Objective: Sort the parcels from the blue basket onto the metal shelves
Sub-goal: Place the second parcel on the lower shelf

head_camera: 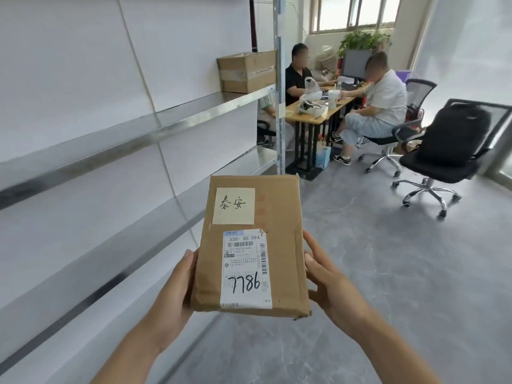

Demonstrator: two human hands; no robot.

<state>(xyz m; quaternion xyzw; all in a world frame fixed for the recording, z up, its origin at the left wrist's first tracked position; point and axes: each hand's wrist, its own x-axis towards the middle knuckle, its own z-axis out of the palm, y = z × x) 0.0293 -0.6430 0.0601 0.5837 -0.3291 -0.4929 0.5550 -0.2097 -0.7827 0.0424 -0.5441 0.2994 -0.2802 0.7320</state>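
Observation:
I hold a flat brown cardboard parcel (pixel 279 245) in front of me with both hands. It carries a yellow note with handwriting and a white shipping label marked 7786. My left hand (pixel 174 289) grips its left edge and my right hand (pixel 329 289) grips its right edge. The metal shelves (pixel 155 126) run along the left, just beside the parcel. One taped cardboard box (pixel 246 70) sits at the far end of the upper shelf. The blue basket is not in view.
An upright shelf post (pixel 278 106) stands beyond the parcel. Two people sit at a wooden desk (pixel 318 112) behind it. A black office chair (pixel 443 153) with a backpack stands at the right on the grey floor (pixel 388 273).

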